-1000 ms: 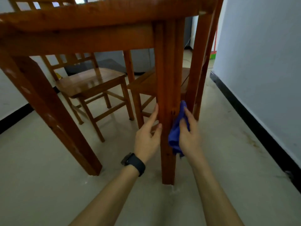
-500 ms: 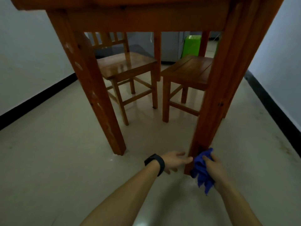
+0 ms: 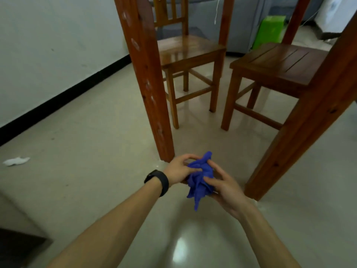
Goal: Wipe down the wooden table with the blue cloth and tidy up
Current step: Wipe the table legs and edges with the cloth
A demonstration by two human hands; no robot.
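Observation:
The blue cloth (image 3: 200,178) is bunched up between both hands, low over the floor. My left hand (image 3: 178,169), with a black watch on its wrist, pinches the cloth's left side. My right hand (image 3: 225,185) holds the cloth from the right with curled fingers. Two legs of the wooden table stand close by: one (image 3: 148,78) just beyond my left hand, the other (image 3: 301,128) to the right of my right hand. The tabletop is out of view.
Two wooden chairs stand behind the table legs, one (image 3: 189,49) in the middle, one (image 3: 278,62) at right. A crumpled white paper scrap (image 3: 15,161) lies on the floor at left. A green box (image 3: 270,29) sits by the far grey cabinet. The wall runs along the left.
Both hands have come away from the right table leg's base and met in front of me, gathering the cloth between them. The view has dropped lower toward the floor.

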